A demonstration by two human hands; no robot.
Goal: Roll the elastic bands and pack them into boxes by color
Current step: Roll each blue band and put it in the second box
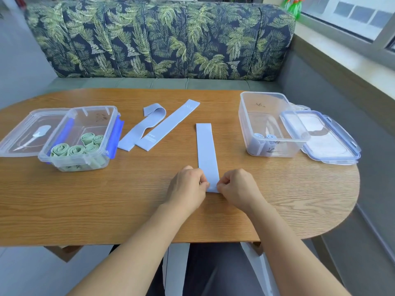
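Fingers [204,182] of the left hand [188,184] and of the right hand [237,186] are curled in and pinch the near end of a pale blue band [206,146], one hand at each corner. The band lies flat on the table [85,199] and runs straight away from the fingers. This looks like the very start of a roll, as no turn is wound yet. The next move calls for folding that near edge tightly onto itself and rolling it away evenly, so the sides stay flush. The roll then belongs in the clear box [271,124] beyond and right of the fingers, where blue rolls [265,138] already sit. Beyond and left lie two more unrolled blue bands [166,124], and farther left is the box of green rolls [77,149].
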